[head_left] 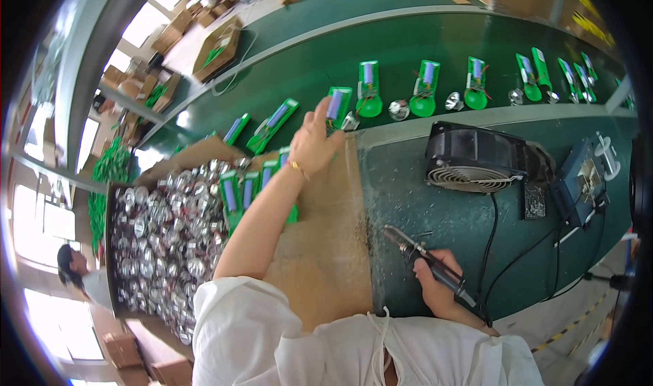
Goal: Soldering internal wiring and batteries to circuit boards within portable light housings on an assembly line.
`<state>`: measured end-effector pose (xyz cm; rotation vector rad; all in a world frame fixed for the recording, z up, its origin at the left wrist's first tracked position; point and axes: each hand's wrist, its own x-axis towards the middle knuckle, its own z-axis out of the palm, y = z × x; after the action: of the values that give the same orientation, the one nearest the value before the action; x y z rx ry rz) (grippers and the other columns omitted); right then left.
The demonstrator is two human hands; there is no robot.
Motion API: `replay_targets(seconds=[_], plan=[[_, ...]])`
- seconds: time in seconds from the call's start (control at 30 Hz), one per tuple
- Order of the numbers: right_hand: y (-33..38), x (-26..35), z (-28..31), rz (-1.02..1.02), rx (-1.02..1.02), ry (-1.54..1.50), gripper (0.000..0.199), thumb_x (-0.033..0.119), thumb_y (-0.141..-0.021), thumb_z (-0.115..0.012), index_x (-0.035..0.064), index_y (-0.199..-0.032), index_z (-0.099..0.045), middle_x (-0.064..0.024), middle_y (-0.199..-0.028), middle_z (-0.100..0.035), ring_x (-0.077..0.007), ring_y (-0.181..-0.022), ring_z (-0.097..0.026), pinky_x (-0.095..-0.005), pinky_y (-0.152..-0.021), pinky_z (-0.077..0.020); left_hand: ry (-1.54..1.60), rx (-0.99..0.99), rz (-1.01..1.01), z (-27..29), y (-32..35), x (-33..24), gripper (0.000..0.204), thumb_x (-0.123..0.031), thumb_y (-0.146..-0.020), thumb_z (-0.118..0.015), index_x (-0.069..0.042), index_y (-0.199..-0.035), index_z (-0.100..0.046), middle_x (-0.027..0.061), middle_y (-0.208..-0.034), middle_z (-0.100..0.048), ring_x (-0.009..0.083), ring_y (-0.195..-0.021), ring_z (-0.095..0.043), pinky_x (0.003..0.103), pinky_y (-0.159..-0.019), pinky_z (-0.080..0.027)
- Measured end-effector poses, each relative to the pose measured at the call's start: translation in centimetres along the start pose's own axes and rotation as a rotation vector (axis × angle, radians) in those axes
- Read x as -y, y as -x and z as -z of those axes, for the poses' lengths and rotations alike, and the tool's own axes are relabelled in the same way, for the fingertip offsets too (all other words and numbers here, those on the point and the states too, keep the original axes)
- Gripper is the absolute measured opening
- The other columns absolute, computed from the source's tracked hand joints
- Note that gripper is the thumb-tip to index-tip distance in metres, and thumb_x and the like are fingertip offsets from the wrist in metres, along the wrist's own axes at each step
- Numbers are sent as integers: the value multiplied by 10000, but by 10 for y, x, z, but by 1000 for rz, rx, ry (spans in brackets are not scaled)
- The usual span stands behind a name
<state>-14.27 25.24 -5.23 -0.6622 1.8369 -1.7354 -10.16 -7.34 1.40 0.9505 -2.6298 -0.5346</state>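
Green paddle-shaped plastic casing with purple cylindrical cell (343, 106) sits on dark-green strip (394, 42), left hand (314, 146) over it, can't tell if fingers pinch; right hand (439, 289) grips black-handled soldering iron (435, 265); swung carelessly while hot, could scorch casing

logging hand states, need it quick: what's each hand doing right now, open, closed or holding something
Left hand: fingers at a green plastic casing; grip cannot be told.
Right hand: closed, holding a soldering iron.
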Motion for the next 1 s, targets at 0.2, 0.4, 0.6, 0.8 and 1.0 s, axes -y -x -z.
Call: replay_targets(seconds=[0.2, 0.4, 0.6, 0.8, 1.0], plan=[[0, 13, -3, -18, -58, -41, 125, 127, -837, -586, 20, -850, -523, -42, -646, -549, -77, -548, -503, -206, -503, -403, 156, 22, 178, 8, 195, -48, 573, -193, -766, -594, -125, -1288, -365, 164, -1283, -355, 353, -1047, -497, 408, -822, -456], [-3, 1, -6, 72, -49, -101, 126, 132, -847, -590, 19, -869, -538, -27, -658, -548, -62, -543, -476, -184, -501, -374, 159, -319, 274, 5, 271, -57, 531, -215, -733, -668, -115, -1204, -445, 190, -1244, -375, 359, -980, -522, 408, -765, -466], [5, 1, -2, 144, -39, -55, 126, 124, -855, -584, 11, -896, -547, -29, -670, -557, -57, -550, -481, -177, -508, -371, -370, -398, 268, 58, 333, 13, 284, -108, -697, -620, -97, -973, -558, 68, -937, -515, 281, -859, -520, 397, -734, -426], [24, 12, -4, 217, 45, 19, 168, 127, -850, -591, -18, -916, -539, -53, -687, -568, -73, -569, -512, -186, -526, -416, -818, -172, 78, 52, 332, 30, 169, -150, -761, -540, -120, -897, -637, 68, -1258, -480, 280, -1284, -300, 516, -1022, -246], [46, 33, -7, 309, 84, 73, 170, 133, -847, -580, -17, -921, -550, -57, -692, -575, -79, -571, -520, -187, -523, -414, -712, -189, 31, 52, 300, 43, 74, -133, -751, -587, -105, -744, -655, 56, -1191, -511, 282, -1269, -313, 484, -1008, -243]])
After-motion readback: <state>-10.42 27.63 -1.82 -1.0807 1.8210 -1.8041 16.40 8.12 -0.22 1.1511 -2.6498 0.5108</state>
